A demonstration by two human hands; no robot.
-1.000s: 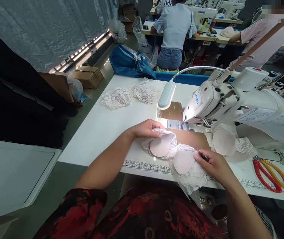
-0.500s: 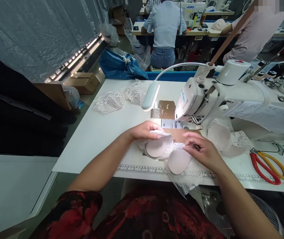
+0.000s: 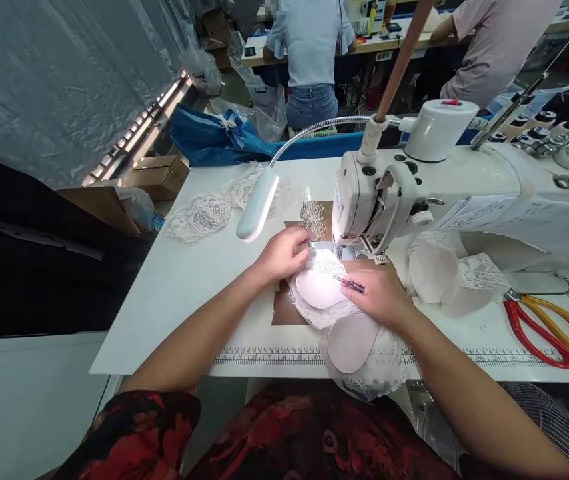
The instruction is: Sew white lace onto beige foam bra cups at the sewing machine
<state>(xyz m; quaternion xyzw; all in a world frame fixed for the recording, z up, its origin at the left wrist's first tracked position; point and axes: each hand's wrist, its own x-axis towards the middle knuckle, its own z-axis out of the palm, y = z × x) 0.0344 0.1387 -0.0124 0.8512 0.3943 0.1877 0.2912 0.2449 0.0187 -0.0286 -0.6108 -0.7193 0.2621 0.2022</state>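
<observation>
A white lace bra (image 3: 320, 288) with smooth padded cups lies below the sewing machine's needle area, its upper cup brightly lit. Fingers of my left hand (image 3: 284, 253) are closed on that cup's upper left edge. In my right hand (image 3: 382, 293) is a slim dark pair of tweezers (image 3: 353, 285), its thin points resting over the cup's right side. The lower cup (image 3: 353, 342) hangs toward the table's front edge, with lace spread around it. The white sewing machine (image 3: 364, 200) stands just beyond my hands.
Lace pieces (image 3: 202, 217) lie at the back left, under a lamp head (image 3: 258, 203). More cups (image 3: 434, 270) sit beneath the machine arm. Scissors with red and yellow handles (image 3: 544, 333) lie at right. A ruler strip (image 3: 274, 357) runs along the front edge. Co-workers sit beyond.
The upper cup has moved up closer to the needle and lies flatter. My right hand has moved left, and the tweezers now point over the cup. The view has shifted slightly.
</observation>
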